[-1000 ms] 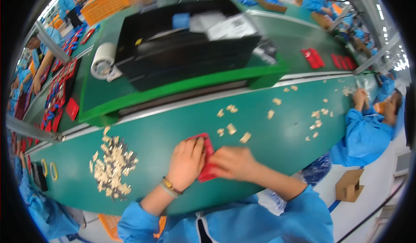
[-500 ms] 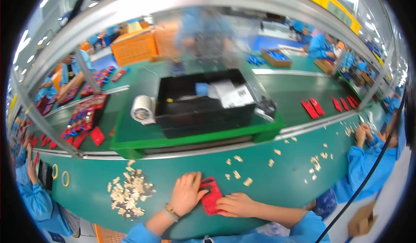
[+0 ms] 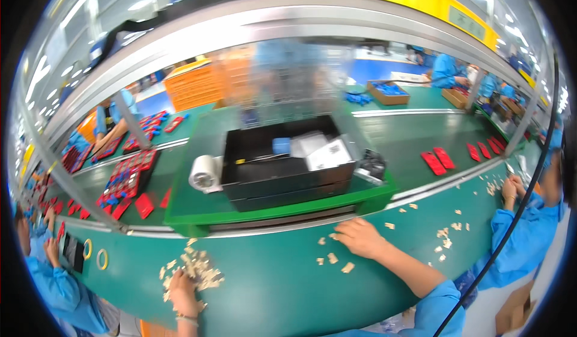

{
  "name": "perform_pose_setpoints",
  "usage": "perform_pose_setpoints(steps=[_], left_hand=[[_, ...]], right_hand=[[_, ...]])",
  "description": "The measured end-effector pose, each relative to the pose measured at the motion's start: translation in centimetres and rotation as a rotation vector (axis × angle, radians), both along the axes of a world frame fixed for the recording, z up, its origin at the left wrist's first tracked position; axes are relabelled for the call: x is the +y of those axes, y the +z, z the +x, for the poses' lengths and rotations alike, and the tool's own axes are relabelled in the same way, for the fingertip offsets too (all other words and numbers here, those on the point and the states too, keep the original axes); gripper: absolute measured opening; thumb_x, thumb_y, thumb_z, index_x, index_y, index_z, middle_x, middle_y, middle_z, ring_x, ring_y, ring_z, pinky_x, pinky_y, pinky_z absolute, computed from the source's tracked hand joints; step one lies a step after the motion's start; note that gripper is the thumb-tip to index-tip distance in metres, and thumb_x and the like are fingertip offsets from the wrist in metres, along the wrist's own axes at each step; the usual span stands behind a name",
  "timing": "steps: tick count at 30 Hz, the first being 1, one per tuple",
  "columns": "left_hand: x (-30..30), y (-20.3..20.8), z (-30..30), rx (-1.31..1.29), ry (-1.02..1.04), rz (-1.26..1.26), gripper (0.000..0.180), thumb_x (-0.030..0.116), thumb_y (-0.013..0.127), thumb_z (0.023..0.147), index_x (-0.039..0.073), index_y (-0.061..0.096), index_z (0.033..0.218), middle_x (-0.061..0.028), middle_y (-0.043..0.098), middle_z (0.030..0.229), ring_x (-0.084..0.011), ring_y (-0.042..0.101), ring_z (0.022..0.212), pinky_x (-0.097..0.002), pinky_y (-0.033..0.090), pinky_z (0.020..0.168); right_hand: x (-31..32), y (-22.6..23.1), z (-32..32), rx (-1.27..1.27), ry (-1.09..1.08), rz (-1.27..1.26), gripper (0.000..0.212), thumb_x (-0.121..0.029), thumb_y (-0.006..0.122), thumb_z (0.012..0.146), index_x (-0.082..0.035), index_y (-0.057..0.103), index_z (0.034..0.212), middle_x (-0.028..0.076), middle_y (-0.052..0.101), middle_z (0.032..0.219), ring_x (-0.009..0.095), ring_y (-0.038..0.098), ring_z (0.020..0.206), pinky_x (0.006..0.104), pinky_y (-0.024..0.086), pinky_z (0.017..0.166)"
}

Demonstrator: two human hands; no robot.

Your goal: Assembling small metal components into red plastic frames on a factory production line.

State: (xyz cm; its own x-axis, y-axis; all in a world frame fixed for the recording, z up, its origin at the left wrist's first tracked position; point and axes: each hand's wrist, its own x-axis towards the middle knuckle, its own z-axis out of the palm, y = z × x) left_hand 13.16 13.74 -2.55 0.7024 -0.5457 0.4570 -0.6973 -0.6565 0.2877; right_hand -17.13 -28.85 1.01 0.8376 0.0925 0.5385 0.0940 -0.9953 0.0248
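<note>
My left hand (image 3: 183, 294) lies on the near side of a heap of small beige pieces (image 3: 195, 268) at the left of the green bench (image 3: 270, 295), fingers in the heap. My right hand (image 3: 360, 238) rests palm down further right, close to the bench's far rail. Its fingertips touch a few scattered beige pieces (image 3: 332, 248). Whether either hand has a piece pinched is hidden. No red part shows near my hands.
A black crate (image 3: 288, 163) on a green stand sits beyond the rail, a white roll (image 3: 204, 173) beside it. Red parts (image 3: 436, 160) lie on the conveyor. Yellow rings (image 3: 99, 256) lie at far left. Co-workers in blue sit at left (image 3: 48, 283) and right (image 3: 523, 241).
Both hands have left the red part, which is gone from view. My left hand moved left to the heap; my right hand moved up to the scattered pieces. The view tilted upward.
</note>
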Motion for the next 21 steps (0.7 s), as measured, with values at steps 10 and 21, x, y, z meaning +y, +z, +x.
perform_pose_setpoints(steps=[10, 21], left_hand=[[0.4, -0.7, 0.6, 0.005, -0.056, -0.075, 0.021, -0.001, 0.06, 0.079, 0.002, 0.052, 0.099, -0.018, 0.051, 0.113, -0.0385, 0.047, 0.105, -0.0434, 0.038, 0.092], [0.0, 0.2, 1.1, 0.352, 0.095, -0.508, 0.004, -0.002, 0.055, 0.086, -0.005, 0.058, 0.086, -0.0071, 0.058, 0.074, -0.0138, 0.052, 0.07, -0.0294, 0.044, 0.068]], right_hand=[[-27.1, -4.1, -21.2, -0.263, -1.523, 0.101, 0.056, 0.005, 0.05, 0.078, -0.009, 0.051, 0.133, 0.011, 0.032, 0.151, 0.031, 0.039, 0.133, 0.0439, 0.032, 0.106], [-26.3, -4.3, -21.5, -0.389, -1.473, -0.136, 0.018, -0.011, 0.067, 0.074, -0.01, 0.058, 0.089, 0.007, 0.057, 0.092, 0.027, 0.055, 0.092, 0.0408, 0.042, 0.08]])
